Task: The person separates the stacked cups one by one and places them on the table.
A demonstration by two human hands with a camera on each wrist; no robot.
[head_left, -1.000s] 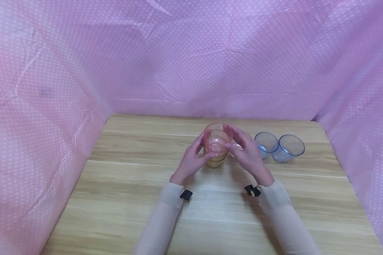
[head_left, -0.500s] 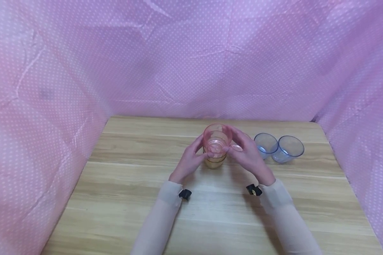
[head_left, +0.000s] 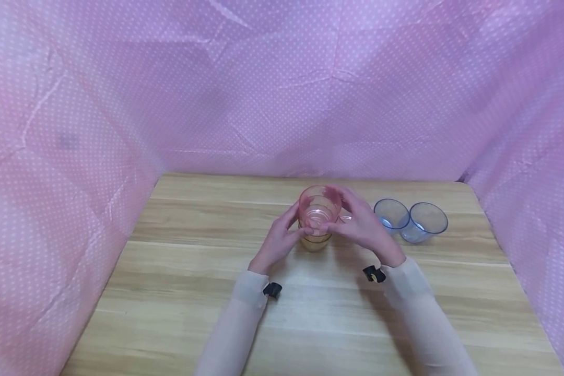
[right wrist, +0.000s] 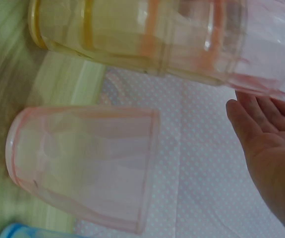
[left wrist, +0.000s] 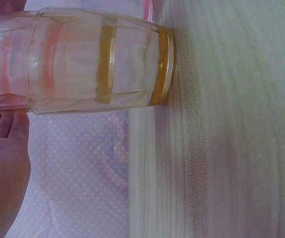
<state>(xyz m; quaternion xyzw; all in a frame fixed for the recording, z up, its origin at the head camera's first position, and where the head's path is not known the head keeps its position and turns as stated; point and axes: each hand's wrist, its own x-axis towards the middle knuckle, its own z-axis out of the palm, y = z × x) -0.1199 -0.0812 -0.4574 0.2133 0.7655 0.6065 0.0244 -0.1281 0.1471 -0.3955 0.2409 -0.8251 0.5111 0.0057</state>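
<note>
A clear pink cup [head_left: 318, 202] is nested upright in the top of a stack, above clear yellow cups [head_left: 315, 243]. Both hands hold the pink cup near its rim. My left hand [head_left: 278, 239] curves around its left side, thumb in front. On the right side, my right hand [head_left: 365, 227] does the same, its thumb close to the left one. Through the walls, the left wrist view shows reddish and amber rings, and the amber base [left wrist: 166, 64] stands on the table. Another pink cup [right wrist: 90, 161] stands beside the stack, mostly hidden by my right hand in the head view.
Two clear blue cups [head_left: 424, 223] stand upright side by side on the right. The wooden table [head_left: 192, 292] ends at the back against a pink dotted cloth [head_left: 244, 94], which also hangs along both sides.
My right thumb has slid left across the front of the pink cup towards the left thumb. The right hand now covers more of the pink cup beside the stack.
</note>
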